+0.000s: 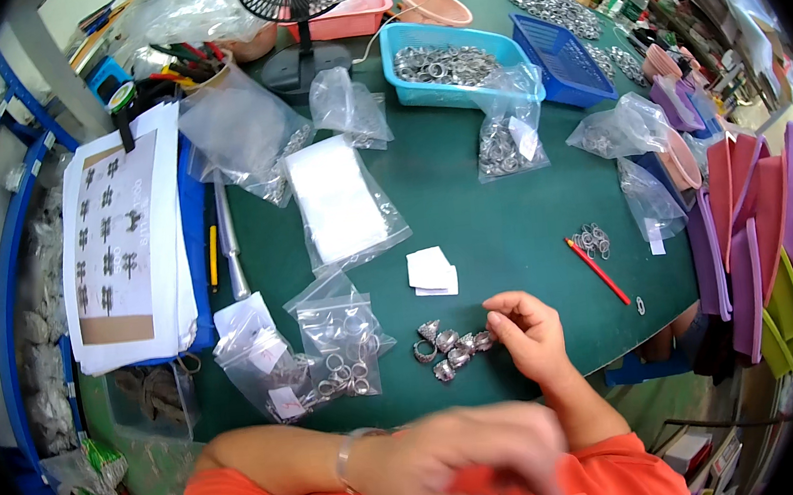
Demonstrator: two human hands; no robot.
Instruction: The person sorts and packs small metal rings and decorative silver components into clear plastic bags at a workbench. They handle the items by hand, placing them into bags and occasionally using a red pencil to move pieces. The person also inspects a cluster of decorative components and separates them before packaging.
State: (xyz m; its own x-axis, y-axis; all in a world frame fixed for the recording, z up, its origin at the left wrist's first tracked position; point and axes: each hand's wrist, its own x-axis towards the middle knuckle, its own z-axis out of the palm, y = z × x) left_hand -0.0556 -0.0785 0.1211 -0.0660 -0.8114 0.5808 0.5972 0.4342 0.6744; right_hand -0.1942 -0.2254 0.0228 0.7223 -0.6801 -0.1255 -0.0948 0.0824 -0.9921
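Observation:
A short row of silver metal rings (pixel 449 345) lies on the green table (pixel 509 227) near its front edge. My right hand (pixel 527 332) rests at the right end of that row, fingers curled and pinched on the last ring. My left forearm, with a bracelet (pixel 345 458) at the wrist, crosses in front of my body. My left hand (pixel 465 460) is blurred, fingers spread, over my orange sleeve and holding nothing. Two clear zip bags of rings (pixel 344 343) lie just left of the row.
White paper slips (pixel 431 271), a red pencil (pixel 597 271) and a few loose rings (pixel 592 240) lie mid-table. Further back are a blue basket of rings (pixel 455 60), more plastic bags, a small fan (pixel 299 28), printed sheets (pixel 124 240) at left, and stacked coloured trays (pixel 758 232) at right.

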